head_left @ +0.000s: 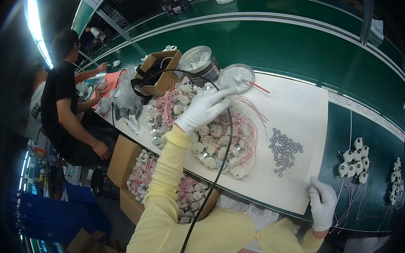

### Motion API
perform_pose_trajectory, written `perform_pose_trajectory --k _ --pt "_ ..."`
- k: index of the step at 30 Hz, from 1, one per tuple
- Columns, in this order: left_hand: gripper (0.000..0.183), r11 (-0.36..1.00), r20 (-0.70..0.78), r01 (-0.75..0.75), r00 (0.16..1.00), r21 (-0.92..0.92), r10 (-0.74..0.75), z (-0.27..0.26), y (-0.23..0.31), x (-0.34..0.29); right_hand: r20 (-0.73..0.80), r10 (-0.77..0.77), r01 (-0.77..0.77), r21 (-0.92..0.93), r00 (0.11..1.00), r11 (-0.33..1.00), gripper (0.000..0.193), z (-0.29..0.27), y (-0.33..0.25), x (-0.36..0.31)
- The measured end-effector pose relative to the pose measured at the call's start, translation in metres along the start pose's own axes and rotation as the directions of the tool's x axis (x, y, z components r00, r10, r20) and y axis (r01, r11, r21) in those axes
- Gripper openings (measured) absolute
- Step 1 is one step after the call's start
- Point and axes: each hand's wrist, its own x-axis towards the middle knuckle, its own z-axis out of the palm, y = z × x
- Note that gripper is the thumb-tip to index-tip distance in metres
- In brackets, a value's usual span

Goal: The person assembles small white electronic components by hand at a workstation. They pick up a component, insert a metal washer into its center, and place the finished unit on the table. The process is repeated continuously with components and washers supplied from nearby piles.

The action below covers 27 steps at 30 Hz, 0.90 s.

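My left hand (204, 109), in a white glove, reaches over a pile of small round white motors with pink and red leads (220, 144). Its fingers are stretched out, and the fingertips reach the near edge of a round metal lid (244, 72) smeared with white paste. Nothing shows in that hand. At the front edge of the table, my right hand (323, 204), also gloved, is held with its fingers curled in. Whatever it may hold is hidden. Small grey rings (284, 150) lie scattered on the white sheet (301, 104) between my hands.
Behind the pile stand an open tin (199, 63) and a cardboard box (166, 71). A black cable (226, 146) crosses in front of me. More motors (355, 161) lie on the green surface at right. A carton of motors (130, 168) stands below; another person (68, 90) works at left.
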Motion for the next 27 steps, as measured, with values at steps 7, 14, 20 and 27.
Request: perform_pose_trajectory --k 7,14,20,27 --pt "0.063 0.780 -0.242 0.104 0.918 -0.616 -0.314 0.017 -0.019 -0.031 0.005 -0.029 0.029 -0.020 1.000 0.999 0.031 0.002 0.001 0.001" --pt "0.078 0.809 -0.529 0.363 0.619 -0.463 -0.581 0.030 -0.002 -0.022 -0.020 -0.051 0.050 -0.048 0.998 0.998 0.030 0.004 -0.002 0.002" --pt "0.059 0.884 -0.057 -0.007 0.998 0.467 0.038 0.027 -0.014 -0.012 0.003 -0.052 0.052 -0.062 0.999 0.997 0.028 0.002 -0.006 0.004" --pt "0.055 0.910 0.140 0.032 0.985 0.414 -0.098 0.033 -0.027 -0.012 -0.020 -0.115 0.115 -0.006 0.993 0.993 0.021 0.003 -0.013 0.015"
